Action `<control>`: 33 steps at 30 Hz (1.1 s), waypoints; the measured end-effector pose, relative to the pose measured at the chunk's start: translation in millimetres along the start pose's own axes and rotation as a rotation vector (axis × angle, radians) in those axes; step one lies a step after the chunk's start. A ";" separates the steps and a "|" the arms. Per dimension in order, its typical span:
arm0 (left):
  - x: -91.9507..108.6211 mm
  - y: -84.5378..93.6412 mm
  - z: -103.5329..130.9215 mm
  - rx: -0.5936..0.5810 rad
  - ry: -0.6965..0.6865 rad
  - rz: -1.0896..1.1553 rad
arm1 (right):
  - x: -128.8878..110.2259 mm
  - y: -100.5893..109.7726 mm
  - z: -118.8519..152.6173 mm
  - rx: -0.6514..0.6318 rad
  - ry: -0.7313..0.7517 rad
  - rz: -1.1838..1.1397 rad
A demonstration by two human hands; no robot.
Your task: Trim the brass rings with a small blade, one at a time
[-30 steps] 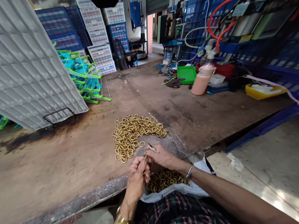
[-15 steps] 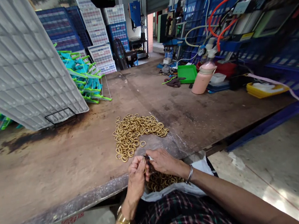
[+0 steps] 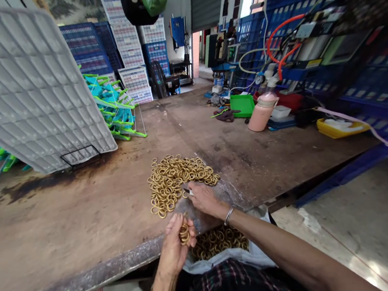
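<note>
My left hand [image 3: 178, 237] is curled around several brass-coloured rings [image 3: 184, 233] just above the table's front edge. In my right hand [image 3: 204, 198] is a small blade-like tool [image 3: 188, 191] with a dark tip and a whitish part; its kind is hard to make out. Its tip is at a single ring [image 3: 185, 194] at the near side of a heap of brass-coloured rings [image 3: 175, 177] on the wooden table. Below the table edge, more rings [image 3: 218, 242] fill an open pale bag [image 3: 259, 247] at my lap.
A grey ribbed panel [image 3: 30, 86] leans on a wire stand at the left, beside green and turquoise frames [image 3: 113, 108]. To the right stand a pink bottle [image 3: 261, 114], a green tray [image 3: 242, 105] and a yellow tray [image 3: 343, 127]. Stacked crates [image 3: 134, 79] are behind.
My hands were together by the table edge; now they are apart. The right moved forward with the tool to the loose ring; the left turned lower, showing rings in its grasp.
</note>
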State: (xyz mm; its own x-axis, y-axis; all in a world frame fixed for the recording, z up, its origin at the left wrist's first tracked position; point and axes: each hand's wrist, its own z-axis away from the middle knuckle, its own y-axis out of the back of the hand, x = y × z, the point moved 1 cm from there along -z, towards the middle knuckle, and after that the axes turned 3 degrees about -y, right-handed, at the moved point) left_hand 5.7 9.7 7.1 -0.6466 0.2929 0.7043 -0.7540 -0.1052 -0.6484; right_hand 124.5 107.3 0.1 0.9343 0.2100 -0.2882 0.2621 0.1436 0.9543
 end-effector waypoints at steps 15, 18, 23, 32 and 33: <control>-0.3 22.3 -12.3 0.206 0.121 0.207 | 2.3 -6.5 9.3 0.025 0.132 -0.175; -1.3 17.9 -13.8 0.209 0.078 0.125 | -0.1 -3.5 23.7 0.051 0.202 -0.360; -4.1 8.9 -15.8 0.144 0.014 -0.037 | -6.1 1.7 38.9 0.024 0.258 -0.527; -5.7 8.7 -12.2 0.197 -0.213 -0.522 | -8.5 3.5 37.8 -0.077 0.145 -0.746; -5.2 8.3 -12.0 0.189 -0.206 -0.528 | -8.1 2.8 37.2 -0.085 0.137 -0.741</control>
State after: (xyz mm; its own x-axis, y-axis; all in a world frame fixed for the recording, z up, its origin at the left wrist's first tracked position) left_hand 4.1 18.7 -5.4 -0.1738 0.1635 0.9711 -0.9748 -0.1688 -0.1460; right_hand 126.7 70.0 8.0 0.4811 0.1470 -0.8643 0.7849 0.3668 0.4993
